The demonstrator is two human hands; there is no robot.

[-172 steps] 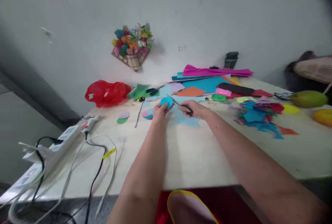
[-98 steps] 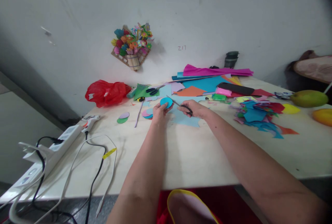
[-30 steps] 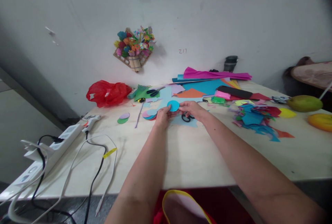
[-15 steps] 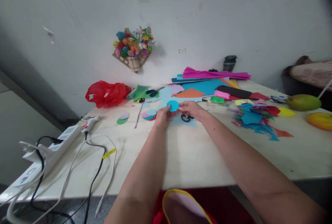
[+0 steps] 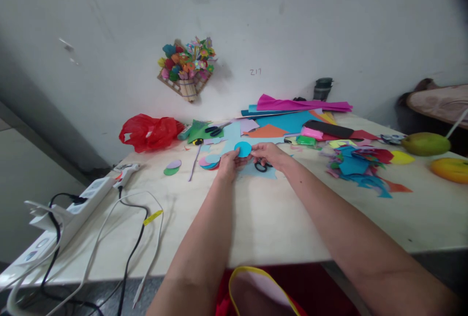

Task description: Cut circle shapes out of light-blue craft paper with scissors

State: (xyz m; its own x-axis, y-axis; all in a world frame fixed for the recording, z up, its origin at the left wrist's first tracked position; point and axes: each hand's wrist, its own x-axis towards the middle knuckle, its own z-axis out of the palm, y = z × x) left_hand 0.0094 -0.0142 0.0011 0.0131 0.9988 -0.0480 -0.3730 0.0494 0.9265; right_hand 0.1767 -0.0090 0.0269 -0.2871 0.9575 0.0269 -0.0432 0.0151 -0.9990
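Between my two hands is a bright blue paper circle (image 5: 243,149), raised a little over the table. My left hand (image 5: 229,163) pinches it at the lower left, thumb on top. At its right edge, the fingertips of my right hand (image 5: 271,155) are closed on the rim. Black-handled scissors (image 5: 261,166) lie below my right hand on a light blue paper sheet (image 5: 256,171); the hand partly covers them. Left of my left hand is an overlapping pile of pink, blue and red paper circles (image 5: 209,161). Farther left rest a lilac and a green circle (image 5: 171,171).
Paper scraps (image 5: 360,165) are heaped at right, near a green mango-like fruit (image 5: 426,144). Coloured sheets (image 5: 285,123) and a second pair of scissors (image 5: 214,131) lie behind. A red plastic bag (image 5: 149,133), a power strip (image 5: 69,223) and cables occupy the left.
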